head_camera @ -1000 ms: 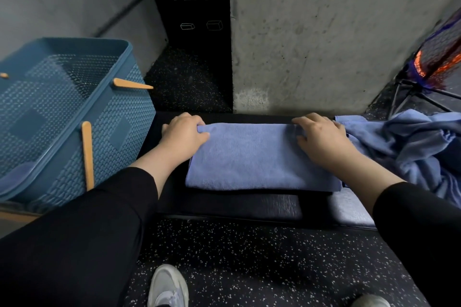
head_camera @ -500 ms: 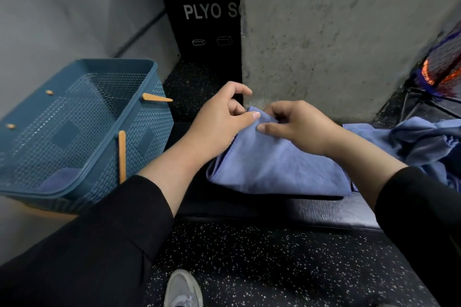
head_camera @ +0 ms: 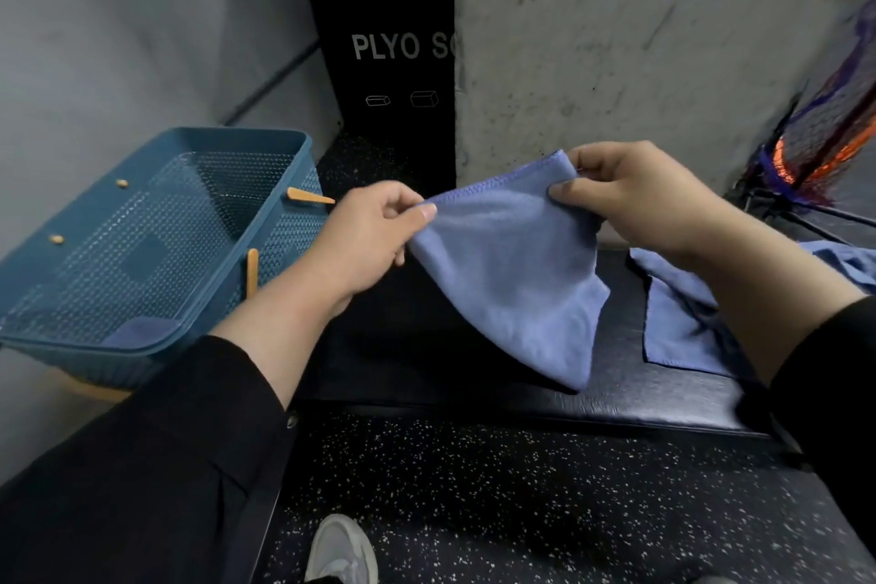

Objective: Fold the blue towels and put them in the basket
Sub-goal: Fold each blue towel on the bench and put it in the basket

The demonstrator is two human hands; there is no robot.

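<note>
1. Left hand [head_camera: 367,239]: grip clamped on the left end of the top edge of a folded blue microfibre towel [head_camera: 514,270], thumb on the near face, fingers curled behind.
2. Right hand [head_camera: 635,199]: grip clamped on the right end of the same top edge, thumb on the near face, fingers wrapped over the corner.
3. Folded towel is held up in the air between both hands. The stitched top edge slopes upward toward the right hand.
4. The cloth hangs down to a point. The low tip is just above or touching the black padded table [head_camera: 426,346]; cannot tell which.
5. A pile of loose blue towels [head_camera: 682,327] lies on the right part of the table, partly behind the right forearm, apart from the held towel.
6. A teal perforated plastic basket [head_camera: 156,247] with tan wooden handle pieces sits left of the table, just beside the left forearm.
7. A patch of blue cloth [head_camera: 135,330] shows in the basket's near corner.
8. Both forearms come out of black sleeves [head_camera: 166,465].
9. A grey shoe [head_camera: 339,552] stands on the black speckled floor [head_camera: 521,488] at the bottom edge.
10. Behind the table: a concrete wall [head_camera: 640,38] and a black panel [head_camera: 393,62] printed "PLYO".
11. An orange and dark net [head_camera: 829,142] sits at the far right edge.
</note>
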